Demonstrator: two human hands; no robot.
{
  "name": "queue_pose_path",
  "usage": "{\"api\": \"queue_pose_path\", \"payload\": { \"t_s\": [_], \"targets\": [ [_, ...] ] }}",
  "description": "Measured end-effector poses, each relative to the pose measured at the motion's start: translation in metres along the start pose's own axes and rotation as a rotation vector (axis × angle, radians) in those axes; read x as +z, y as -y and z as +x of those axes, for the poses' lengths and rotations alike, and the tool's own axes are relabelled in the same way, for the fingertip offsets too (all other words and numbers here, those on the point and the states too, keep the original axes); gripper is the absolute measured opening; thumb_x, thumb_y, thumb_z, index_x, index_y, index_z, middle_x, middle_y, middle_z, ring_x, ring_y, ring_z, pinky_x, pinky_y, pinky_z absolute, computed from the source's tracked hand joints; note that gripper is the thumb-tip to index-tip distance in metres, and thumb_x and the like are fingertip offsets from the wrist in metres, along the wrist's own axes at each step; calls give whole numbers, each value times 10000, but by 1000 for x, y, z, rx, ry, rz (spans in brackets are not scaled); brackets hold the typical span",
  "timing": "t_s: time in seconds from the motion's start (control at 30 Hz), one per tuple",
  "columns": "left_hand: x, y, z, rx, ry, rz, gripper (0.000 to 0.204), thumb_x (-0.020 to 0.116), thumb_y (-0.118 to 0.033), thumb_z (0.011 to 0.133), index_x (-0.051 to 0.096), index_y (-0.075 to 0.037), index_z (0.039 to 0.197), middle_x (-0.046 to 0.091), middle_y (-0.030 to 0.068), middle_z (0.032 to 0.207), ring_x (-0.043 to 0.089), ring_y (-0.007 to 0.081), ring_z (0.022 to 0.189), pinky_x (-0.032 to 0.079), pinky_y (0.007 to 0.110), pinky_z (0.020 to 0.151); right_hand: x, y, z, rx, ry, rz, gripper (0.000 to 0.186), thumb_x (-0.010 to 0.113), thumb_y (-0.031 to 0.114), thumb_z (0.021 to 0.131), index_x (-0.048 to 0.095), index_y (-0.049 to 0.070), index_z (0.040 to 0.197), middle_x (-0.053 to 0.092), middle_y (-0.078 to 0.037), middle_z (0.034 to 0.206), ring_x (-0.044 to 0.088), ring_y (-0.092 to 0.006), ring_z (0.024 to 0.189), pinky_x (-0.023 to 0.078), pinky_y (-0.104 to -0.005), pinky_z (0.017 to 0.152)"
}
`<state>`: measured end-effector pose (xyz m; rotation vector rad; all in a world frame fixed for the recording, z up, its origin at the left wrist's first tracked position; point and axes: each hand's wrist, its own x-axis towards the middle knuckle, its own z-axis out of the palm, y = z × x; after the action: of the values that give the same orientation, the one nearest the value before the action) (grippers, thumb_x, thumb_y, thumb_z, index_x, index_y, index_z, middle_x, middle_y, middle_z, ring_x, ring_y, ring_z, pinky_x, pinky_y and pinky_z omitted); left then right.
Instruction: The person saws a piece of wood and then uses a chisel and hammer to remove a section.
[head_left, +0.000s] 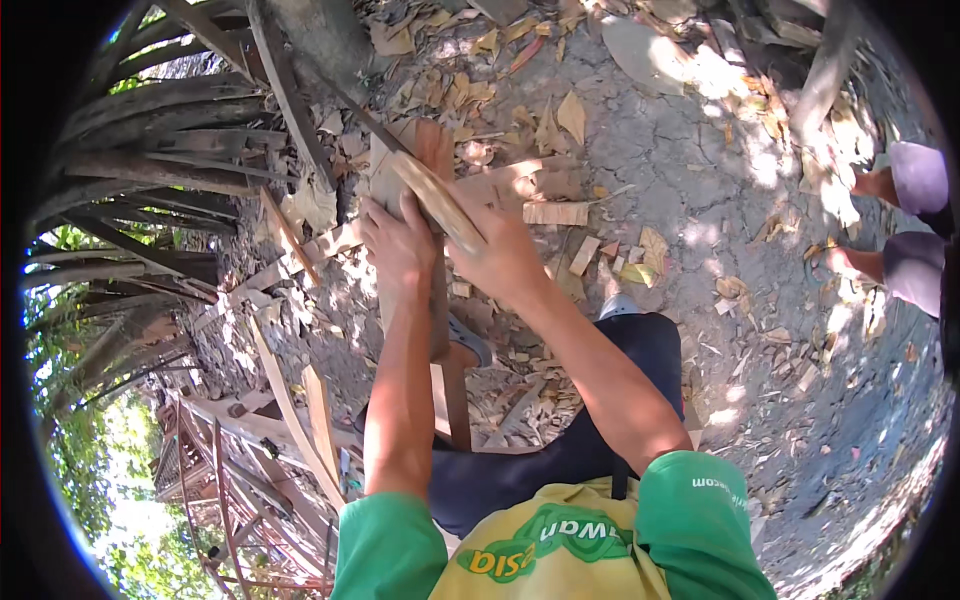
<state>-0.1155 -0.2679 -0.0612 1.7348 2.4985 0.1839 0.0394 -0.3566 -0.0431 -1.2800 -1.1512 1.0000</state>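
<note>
My right hand [497, 250] is closed around the pale wooden handle [440, 203] of a long, narrow, dark-bladed tool. Its blade [362, 120] slants up and to the left over the end of a plank [387, 178]. Seen edge-on, the blade does not show whether it is a saw or a large knife. Just left of the handle, my left hand [398, 240] grips the plank, its fingers over the near part of the wood. The plank runs toward me beneath my left wrist, its far end showing reddish cut wood [433, 148].
A rough timber piece [535, 180] lies crosswise behind my right hand. Wood chips and offcuts [584, 256] and dry leaves [572, 117] litter the ground. Dark stacked poles [165, 170] stand on the left, with pale strips [295, 410] below. Another person's feet [857, 263] are at the right.
</note>
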Motion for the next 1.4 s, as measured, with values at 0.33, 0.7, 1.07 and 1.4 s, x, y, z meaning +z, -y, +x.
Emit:
{"api": "queue_pose_path", "payload": {
  "t_s": [0.33, 0.7, 1.07, 1.4],
  "targets": [
    [8, 7, 0, 10, 23, 17, 853, 395, -636, 1026, 304, 3, 1584, 451, 295, 1493, 471, 474, 1360, 381, 581, 1108, -97, 56, -81, 164, 195, -157, 616, 688, 60, 829, 572, 80, 1434, 693, -181, 1254, 720, -372, 1011, 594, -406, 840],
    [6, 3, -1, 43, -34, -5, 853, 392, -628, 1031, 287, 3, 1594, 477, 285, 1468, 466, 464, 1356, 347, 614, 1110, -114, 21, -167, 107, 50, -61, 749, 734, 83, 811, 487, 109, 1517, 712, -198, 1216, 736, -366, 987, 586, -400, 858],
    [-7, 0, -3, 48, 46, 5, 810, 415, -570, 1034, 284, -5, 1599, 462, 286, 1496, 470, 465, 1352, 351, 603, 1112, -13, 9, -10, 104, 25, -55, 570, 698, 140, 840, 600, 88, 1399, 707, -241, 917, 692, -436, 820, 575, -443, 746],
    [16, 11, 6, 7, -44, 48, 841, 399, -623, 1027, 308, -1, 1586, 494, 276, 1456, 496, 475, 1323, 367, 627, 1082, -48, 9, -36, 220, 151, -109, 529, 739, 160, 844, 624, 121, 1358, 733, -190, 950, 723, -368, 800, 590, -446, 689]
  ]
}}
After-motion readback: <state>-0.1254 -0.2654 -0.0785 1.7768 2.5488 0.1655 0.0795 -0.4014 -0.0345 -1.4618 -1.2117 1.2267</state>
